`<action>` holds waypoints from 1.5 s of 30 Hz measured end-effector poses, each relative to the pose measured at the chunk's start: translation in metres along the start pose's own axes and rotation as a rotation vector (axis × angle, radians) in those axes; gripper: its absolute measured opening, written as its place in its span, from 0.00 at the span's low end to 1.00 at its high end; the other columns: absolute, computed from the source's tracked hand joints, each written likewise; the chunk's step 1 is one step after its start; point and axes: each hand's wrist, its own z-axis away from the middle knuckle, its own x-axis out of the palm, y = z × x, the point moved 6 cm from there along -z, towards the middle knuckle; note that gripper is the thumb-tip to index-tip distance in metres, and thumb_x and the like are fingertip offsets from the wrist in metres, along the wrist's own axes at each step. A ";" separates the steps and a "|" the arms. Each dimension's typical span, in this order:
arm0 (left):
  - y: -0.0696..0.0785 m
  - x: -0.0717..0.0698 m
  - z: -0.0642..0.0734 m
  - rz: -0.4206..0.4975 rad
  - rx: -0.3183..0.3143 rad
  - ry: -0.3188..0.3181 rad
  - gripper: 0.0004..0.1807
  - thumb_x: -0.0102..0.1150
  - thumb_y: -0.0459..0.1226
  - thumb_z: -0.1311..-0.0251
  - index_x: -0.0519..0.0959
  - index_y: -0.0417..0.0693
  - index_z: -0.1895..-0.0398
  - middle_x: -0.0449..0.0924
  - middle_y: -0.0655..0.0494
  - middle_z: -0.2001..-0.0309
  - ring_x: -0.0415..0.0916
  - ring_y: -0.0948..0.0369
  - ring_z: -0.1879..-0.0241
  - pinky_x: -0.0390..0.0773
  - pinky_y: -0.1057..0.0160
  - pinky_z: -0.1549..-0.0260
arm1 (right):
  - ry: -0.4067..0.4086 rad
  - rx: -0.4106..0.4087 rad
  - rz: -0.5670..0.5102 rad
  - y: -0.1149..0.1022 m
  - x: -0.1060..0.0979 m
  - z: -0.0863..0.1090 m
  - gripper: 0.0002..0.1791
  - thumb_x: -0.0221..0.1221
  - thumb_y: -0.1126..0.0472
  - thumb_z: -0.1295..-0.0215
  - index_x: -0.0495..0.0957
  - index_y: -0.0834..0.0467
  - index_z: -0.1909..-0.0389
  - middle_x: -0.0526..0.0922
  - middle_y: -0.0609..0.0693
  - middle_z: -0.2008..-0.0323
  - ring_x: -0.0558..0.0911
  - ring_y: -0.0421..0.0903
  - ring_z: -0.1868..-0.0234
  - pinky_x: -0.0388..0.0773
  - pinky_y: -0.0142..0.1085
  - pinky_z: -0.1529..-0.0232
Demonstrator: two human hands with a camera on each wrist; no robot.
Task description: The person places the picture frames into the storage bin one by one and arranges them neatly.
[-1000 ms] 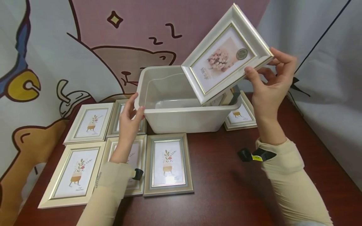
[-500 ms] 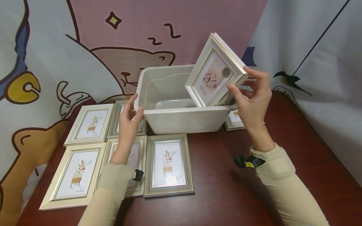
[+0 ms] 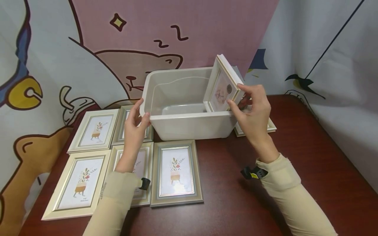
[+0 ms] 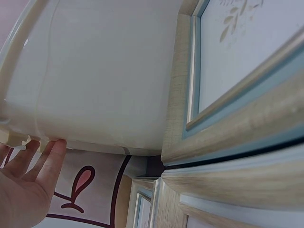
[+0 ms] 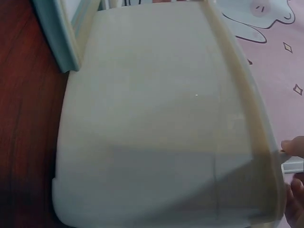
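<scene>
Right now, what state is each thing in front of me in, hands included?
Plastic bin: upright, open at the top.
Held frame: on edge, leaning, partly inside the bin, top above the rim.
Left hand: gripping the bin's left end.
Right hand: pinching the held frame.
Five frames, left and front: flat, face up.
Frame at right: flat, mostly hidden.

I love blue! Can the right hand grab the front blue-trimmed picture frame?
Probably not yet: the right hand holds a pink-flower picture frame, though nothing covers the blue-trimmed frame.
</scene>
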 end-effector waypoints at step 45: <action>0.002 -0.001 0.001 0.006 0.008 0.006 0.28 0.53 0.38 0.29 0.65 0.59 0.26 0.70 0.52 0.30 0.75 0.46 0.39 0.85 0.68 0.53 | -0.370 0.017 0.277 0.011 0.028 0.000 0.20 0.60 0.59 0.36 0.81 0.54 0.43 0.79 0.51 0.36 0.73 0.56 0.37 0.69 0.59 0.40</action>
